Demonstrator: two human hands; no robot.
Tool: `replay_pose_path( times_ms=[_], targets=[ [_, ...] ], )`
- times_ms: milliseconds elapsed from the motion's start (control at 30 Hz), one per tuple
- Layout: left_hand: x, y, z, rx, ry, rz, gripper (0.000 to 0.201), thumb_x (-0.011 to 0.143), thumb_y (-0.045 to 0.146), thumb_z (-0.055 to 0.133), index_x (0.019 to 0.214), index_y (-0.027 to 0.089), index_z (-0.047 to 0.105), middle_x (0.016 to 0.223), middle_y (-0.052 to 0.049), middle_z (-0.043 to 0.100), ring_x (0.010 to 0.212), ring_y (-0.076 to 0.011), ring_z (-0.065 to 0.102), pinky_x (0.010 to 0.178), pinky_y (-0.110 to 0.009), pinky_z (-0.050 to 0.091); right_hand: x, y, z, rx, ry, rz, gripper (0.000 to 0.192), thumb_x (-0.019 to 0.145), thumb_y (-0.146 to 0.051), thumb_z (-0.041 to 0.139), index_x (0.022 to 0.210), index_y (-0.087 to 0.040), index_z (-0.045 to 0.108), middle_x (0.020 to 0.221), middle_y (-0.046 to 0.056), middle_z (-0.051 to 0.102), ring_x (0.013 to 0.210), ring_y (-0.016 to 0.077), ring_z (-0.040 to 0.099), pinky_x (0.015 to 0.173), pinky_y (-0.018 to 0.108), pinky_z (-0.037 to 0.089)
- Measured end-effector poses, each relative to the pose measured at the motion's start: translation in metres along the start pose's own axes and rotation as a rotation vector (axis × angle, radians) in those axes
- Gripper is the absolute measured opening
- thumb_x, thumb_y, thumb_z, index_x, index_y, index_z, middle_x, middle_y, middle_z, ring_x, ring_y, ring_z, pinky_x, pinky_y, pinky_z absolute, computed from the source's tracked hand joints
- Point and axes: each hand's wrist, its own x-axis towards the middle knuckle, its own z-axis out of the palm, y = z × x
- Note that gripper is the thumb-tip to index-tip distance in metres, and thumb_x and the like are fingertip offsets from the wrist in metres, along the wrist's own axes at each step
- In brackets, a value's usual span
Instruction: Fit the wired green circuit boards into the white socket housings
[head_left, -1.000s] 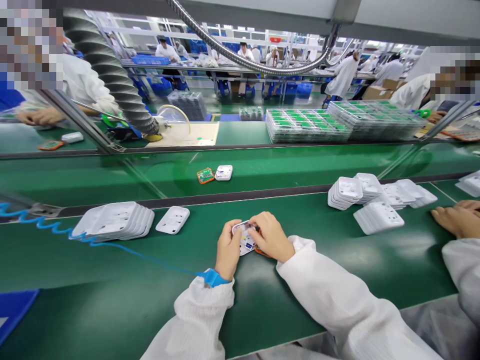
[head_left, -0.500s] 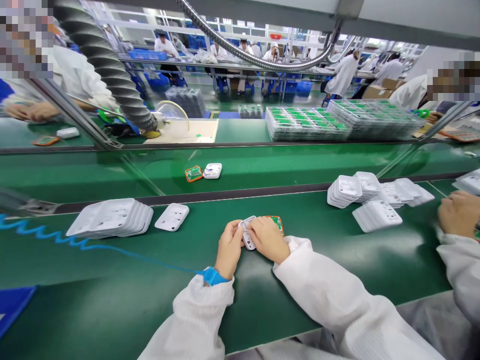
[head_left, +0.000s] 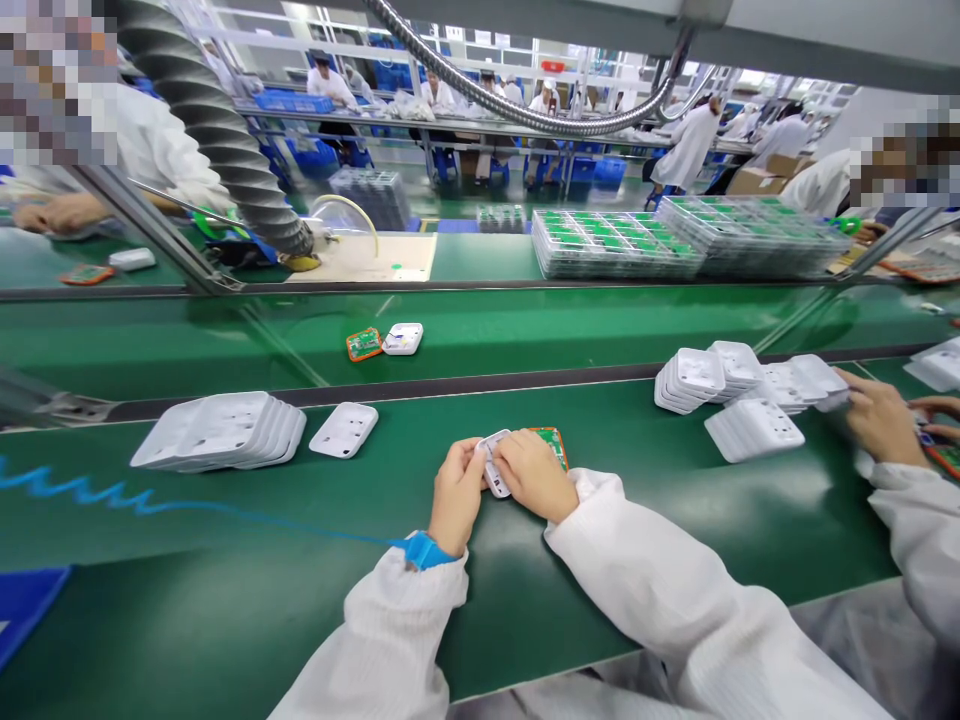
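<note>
My left hand (head_left: pixel 455 495) and my right hand (head_left: pixel 531 474) meet over the green bench, both gripping a small white plastic cover (head_left: pixel 495 464). An orange-edged green circuit board (head_left: pixel 551 441) lies on the mat right behind my right hand, partly hidden by it. A blue wrist strap (head_left: pixel 423 551) with a coiled blue cord (head_left: pixel 112 493) sits on my left wrist. To my left lie a single white cover (head_left: pixel 344 430) and a leaning stack of white covers (head_left: pixel 217 431).
On the moving belt beyond, a circuit board (head_left: pixel 364 343) and a white part (head_left: pixel 403 339) lie side by side. Piles of white covers (head_left: pixel 739 396) sit at right, where a co-worker's hand (head_left: pixel 876 418) touches them. Trays of green boards (head_left: pixel 615 245) stand behind.
My hands stayed together on the white cover, and the circuit board came into view behind my right hand. The belt's board and white part drifted left. The co-worker's hand reached to the piles.
</note>
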Motion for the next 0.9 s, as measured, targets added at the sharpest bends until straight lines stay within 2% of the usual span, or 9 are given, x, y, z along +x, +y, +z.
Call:
replay_pose_path(
  times_ms=[400,600,733,833,900],
  targets=[
    [0.0,-0.001,-0.001,0.04,0.03,-0.016,0.037,0.074,0.048,0.06,0.094,0.017,0.057,0.083,-0.004,0.064,0.07,-0.0156,0.06,0.056,-0.025,0.047,-0.002,0.005,0.008,-0.007,-0.029,-0.064,0.024,0.095,-0.021,0.035,0.08,-0.016,0.053,0.081,0.006,0.054,0.076,0.0173,0.042,0.073,0.03,0.034],
    [0.002,-0.008,-0.004,0.092,0.066,0.019,0.035,0.071,0.046,0.064,0.092,0.018,0.061,0.083,-0.005,0.067,0.068,-0.0159,0.06,0.058,-0.025,0.046,-0.001,0.003,0.008,-0.023,-0.059,-0.098,0.023,0.095,-0.02,0.036,0.081,-0.016,0.054,0.081,0.007,0.054,0.077,0.0184,0.042,0.072,0.032,0.034],
    [0.006,-0.008,-0.01,0.092,0.024,0.034,0.038,0.07,0.046,0.065,0.095,0.018,0.062,0.087,-0.005,0.068,0.072,-0.0169,0.061,0.062,-0.026,0.047,-0.004,0.008,0.004,0.03,-0.043,-0.04,0.017,0.093,-0.026,0.044,0.083,-0.017,0.055,0.085,0.006,0.055,0.082,0.0178,0.044,0.076,0.032,0.035],
    [0.009,-0.007,-0.015,0.092,0.048,0.059,0.037,0.072,0.045,0.064,0.098,0.019,0.062,0.091,-0.005,0.068,0.076,-0.0178,0.062,0.066,-0.028,0.048,-0.009,0.013,0.0,-0.03,-0.006,-0.01,0.018,0.088,-0.035,0.056,0.089,-0.017,0.057,0.092,0.008,0.055,0.089,0.0204,0.044,0.079,0.034,0.034],
    [0.011,-0.007,-0.018,0.105,0.067,0.074,0.036,0.073,0.043,0.064,0.099,0.02,0.062,0.093,-0.005,0.068,0.078,-0.0183,0.062,0.068,-0.028,0.048,-0.011,0.016,-0.001,-0.073,-0.019,-0.017,0.015,0.086,-0.032,0.058,0.088,-0.017,0.058,0.089,0.007,0.055,0.088,0.0206,0.044,0.079,0.035,0.034]
  ],
)
